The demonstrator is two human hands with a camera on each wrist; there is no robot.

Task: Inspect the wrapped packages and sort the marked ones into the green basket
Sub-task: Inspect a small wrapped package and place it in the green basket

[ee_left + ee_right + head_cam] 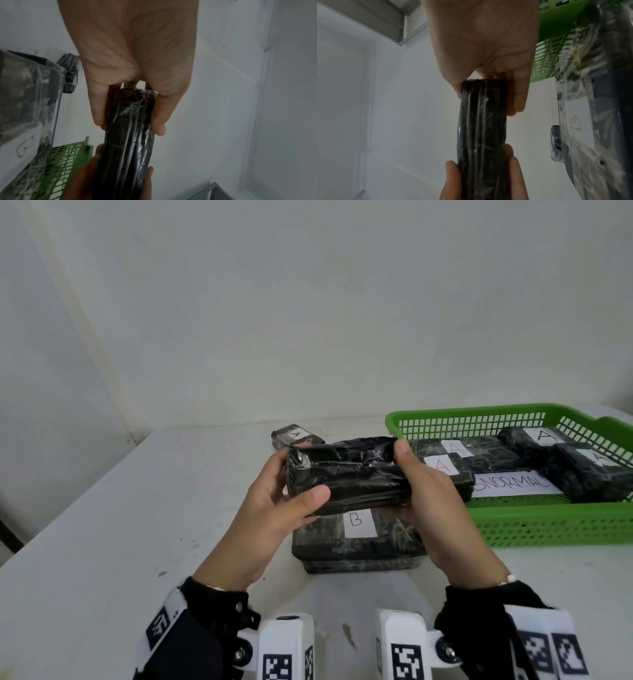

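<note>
Both hands hold a black plastic-wrapped package [346, 474] in the air above the table. My left hand [291, 494] grips its left end, thumb on the near face. My right hand [424, 491] grips its right end, thumb on top. No label shows on the faces turned to me. In the left wrist view the package [128, 135] runs away from the palm; in the right wrist view the same package [481, 128] does likewise. The green basket [548, 522] stands at the right with several wrapped packages marked "A" [544, 436] and a paper slip reading "NORMAL" [517, 484].
Below my hands a large wrapped package labelled "B" [356, 539] lies on the white table [137, 525]. A small package marked "A" [296, 435] sits further back near the wall. The basket's near wall is close to my right hand.
</note>
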